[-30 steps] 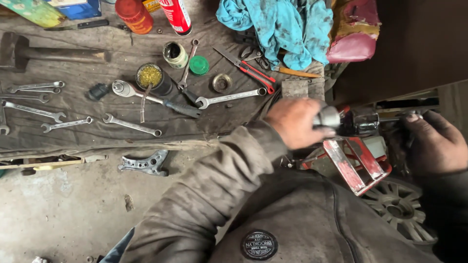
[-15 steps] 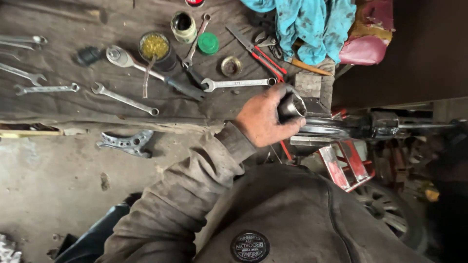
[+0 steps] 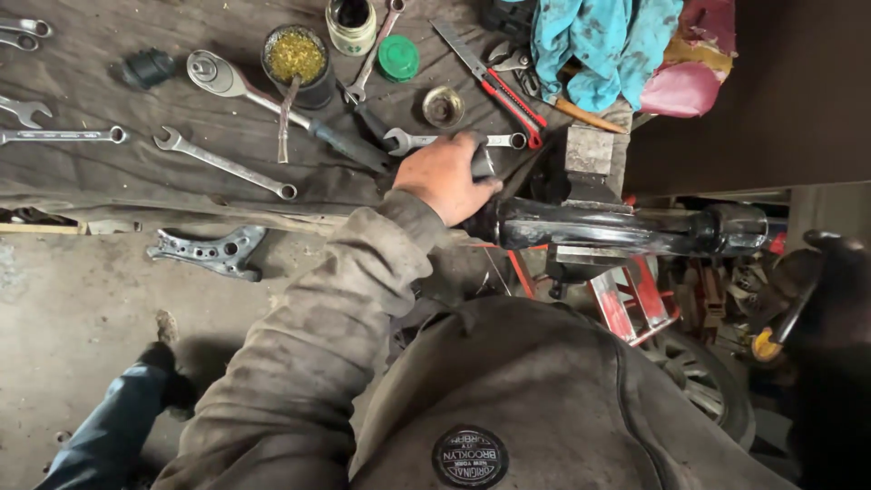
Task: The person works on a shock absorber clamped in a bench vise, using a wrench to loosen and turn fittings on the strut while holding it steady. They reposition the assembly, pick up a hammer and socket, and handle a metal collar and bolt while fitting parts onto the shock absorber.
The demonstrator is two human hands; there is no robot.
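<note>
The left hand (image 3: 445, 177) is closed over the near end of a dark, glossy shaft (image 3: 617, 231) that lies level across a vise (image 3: 590, 168), between the person's jacket (image 3: 508, 399) and the tool cloth (image 3: 136, 172). The shaft appears already seated and clamped; work on its near end looks in progress, with no part yet seen removed. Its surface is black and oily, with a thicker collar near the far end. The right hand (image 3: 835, 272) is dark and shadowed at the frame edge; its grip cannot be told. Beyond the left hand lie a spanner (image 3: 454, 141), a ratchet (image 3: 272, 100), a grease tin (image 3: 297, 59) and a blue rag (image 3: 599, 45).
</note>
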